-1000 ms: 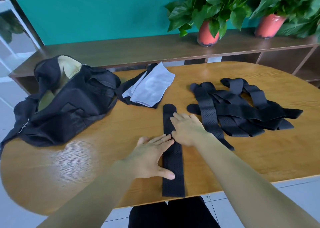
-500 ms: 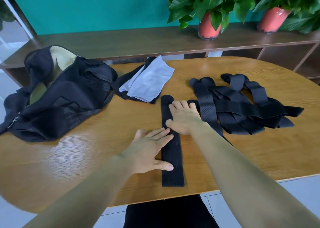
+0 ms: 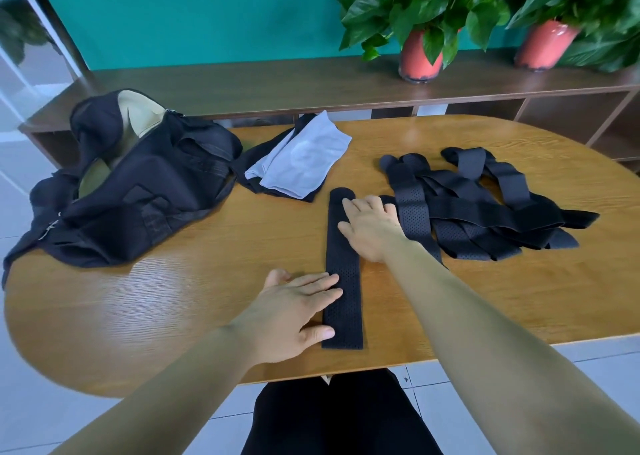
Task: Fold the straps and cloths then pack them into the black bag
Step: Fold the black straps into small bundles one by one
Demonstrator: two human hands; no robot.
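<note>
A black perforated strap [image 3: 343, 281] lies flat and straight on the wooden table [image 3: 173, 299], running away from me. My left hand [image 3: 294, 312] rests flat at its near end, fingers and thumb on its left edge. My right hand [image 3: 372, 228] lies flat, palm down, over the strap's far part. A tangled pile of black straps [image 3: 485, 209] sits to the right. Folded cloths, light grey on black [image 3: 299, 158], lie at the back middle. The black bag [image 3: 138, 191] slumps open at the left, showing a tan lining.
Behind the table runs a low wooden shelf [image 3: 277, 84] with two potted plants in red pots [image 3: 420, 56], [image 3: 543, 46] against a teal wall. The table's near edge is just past the strap's near end, with tiled floor below.
My right hand has slid farther up the strap toward its far end. My left hand has stayed at the near end. The view has shifted slightly.
</note>
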